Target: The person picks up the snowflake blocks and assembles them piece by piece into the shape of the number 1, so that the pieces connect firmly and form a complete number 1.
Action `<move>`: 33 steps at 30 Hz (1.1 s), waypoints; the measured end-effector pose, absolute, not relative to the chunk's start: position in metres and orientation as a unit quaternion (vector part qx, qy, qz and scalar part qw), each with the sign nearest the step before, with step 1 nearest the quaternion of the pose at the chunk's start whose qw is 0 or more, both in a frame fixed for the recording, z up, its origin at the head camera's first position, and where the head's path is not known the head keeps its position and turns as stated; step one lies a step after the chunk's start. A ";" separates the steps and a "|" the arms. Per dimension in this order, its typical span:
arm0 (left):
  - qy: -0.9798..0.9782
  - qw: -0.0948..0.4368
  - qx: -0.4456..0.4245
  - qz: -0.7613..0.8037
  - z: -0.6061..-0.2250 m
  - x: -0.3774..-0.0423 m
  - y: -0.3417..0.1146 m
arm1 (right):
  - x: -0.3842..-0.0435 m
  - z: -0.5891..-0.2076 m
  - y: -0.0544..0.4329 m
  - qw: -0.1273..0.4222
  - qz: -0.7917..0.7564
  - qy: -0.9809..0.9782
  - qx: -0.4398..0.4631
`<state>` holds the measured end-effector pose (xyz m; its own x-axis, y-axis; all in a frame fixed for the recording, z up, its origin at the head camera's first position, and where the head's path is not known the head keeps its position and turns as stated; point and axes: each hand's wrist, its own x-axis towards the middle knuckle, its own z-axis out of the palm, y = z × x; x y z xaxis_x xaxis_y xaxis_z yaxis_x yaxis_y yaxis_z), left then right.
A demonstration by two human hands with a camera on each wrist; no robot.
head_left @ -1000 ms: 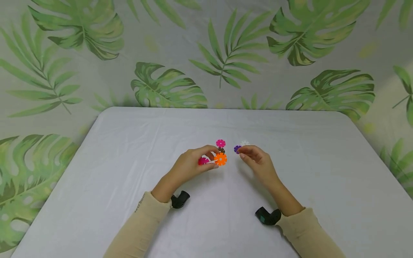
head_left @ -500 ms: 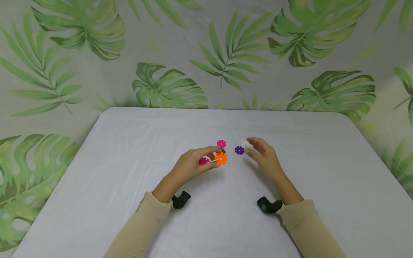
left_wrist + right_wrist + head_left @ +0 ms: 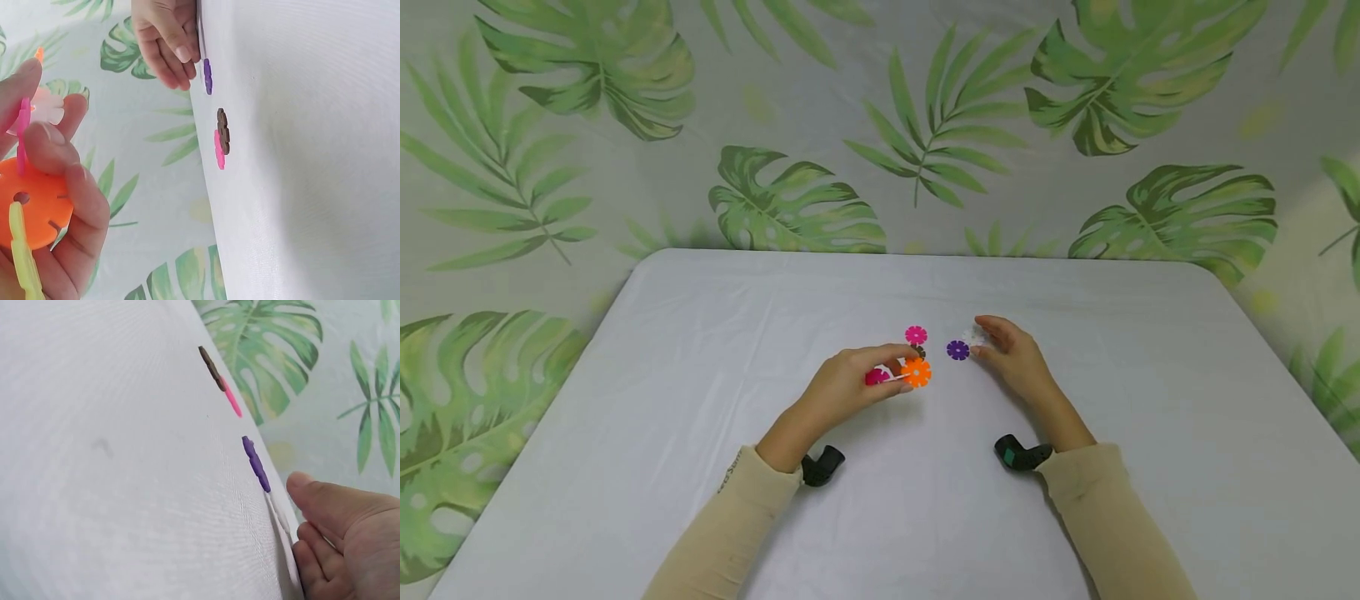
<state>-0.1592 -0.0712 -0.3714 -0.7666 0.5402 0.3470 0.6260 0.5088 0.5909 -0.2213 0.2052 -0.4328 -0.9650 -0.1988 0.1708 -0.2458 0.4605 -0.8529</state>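
Observation:
My left hand (image 3: 827,383) pinches a cluster of joined notched plastic discs, raised above the table. In the left wrist view an orange disc (image 3: 40,212), a yellow disc (image 3: 24,256), a pink disc (image 3: 23,131) and a whitish disc (image 3: 49,107) show in it; the palm side is partly hidden. My right hand (image 3: 1018,358) hovers at the back, thumb and fingers apart, beside a purple disc (image 3: 952,351) and a white disc (image 3: 972,335). Seen from the right wrist, the white disc (image 3: 280,512) lies flat just past the fingertips.
A brown disc (image 3: 211,367) and a loose pink disc (image 3: 910,336) lie on the white-covered table (image 3: 737,317) beyond the left fingers. Black wrist devices (image 3: 823,467) sit below both hands. A leaf-print cloth (image 3: 805,83) hangs behind the table's far edge.
My right hand has drawn away from the purple disc, its fingers parting, and shifted slightly right toward the white disc. The left hand keeps its cluster almost still.

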 end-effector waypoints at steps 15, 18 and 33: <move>-0.862 0.052 -0.351 -0.361 -0.372 -0.159 -0.070 | -0.232 -0.434 0.209 0.008 0.453 -0.882 0.127; -0.862 0.053 -0.351 -0.362 -0.372 -0.159 -0.070 | -0.232 -0.434 0.208 0.007 0.454 -0.882 0.125; -0.861 0.050 -0.349 -0.367 -0.371 -0.158 -0.070 | -0.226 -0.437 0.207 0.045 0.439 -0.891 0.108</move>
